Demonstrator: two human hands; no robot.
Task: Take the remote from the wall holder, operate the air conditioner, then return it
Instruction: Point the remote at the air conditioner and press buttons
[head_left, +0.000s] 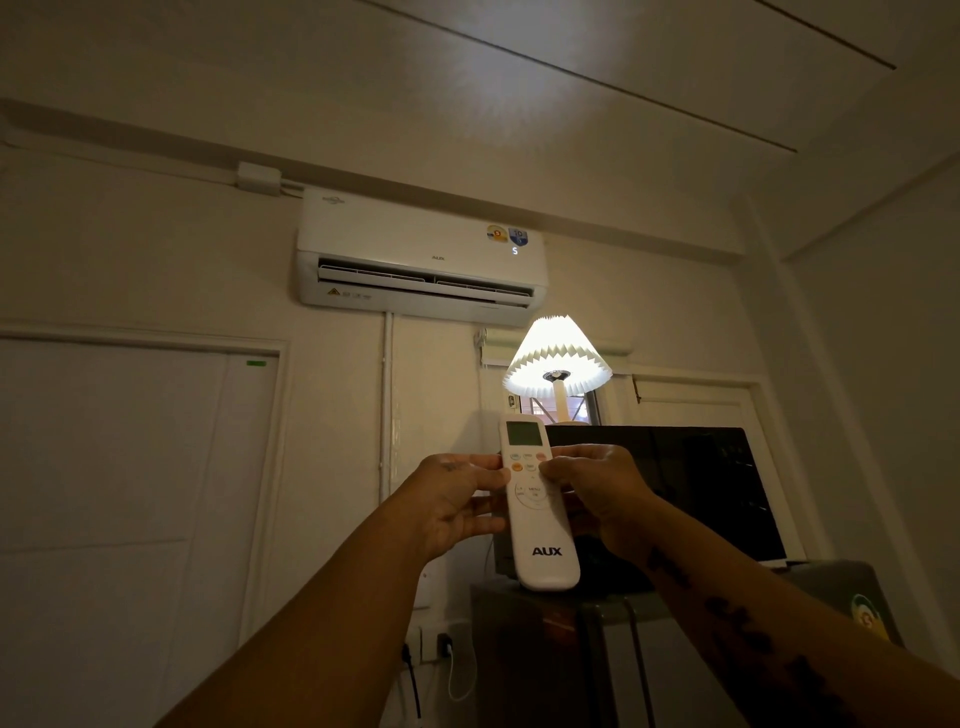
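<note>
Both hands are closed on the white remote (537, 499), which is held upright at arm's length with its small screen end pointed up toward the wall: the left hand (457, 501) grips its left edge with the thumb laid near the upper buttons, and the right hand (597, 493) grips the right edge, its thumb resting on the button cluster just under the screen. The remote is therefore out of its wall holder, which I cannot find in this view, and the step in hand looks like the operating one. Above and well apart from the hands, the air conditioner (421, 254) hangs high on the wall with its louvre open and a small lit figure on its front panel, so it appears to be running. The likeliest slip from here is a wrong key: the buttons sit close together, the room is dim, and both thumbs crowd the same rows, so a press could land on a neighbour. The remote could also tip or slide, since it is pinched at its upper half with the long lower body hanging free. Behind the hands a lit pleated lamp (557, 358) stands beside a dark monitor (675, 483), which rests on a grey cabinet (550, 649); its door is shut and nothing of its contents shows. No open container is in view.
</note>
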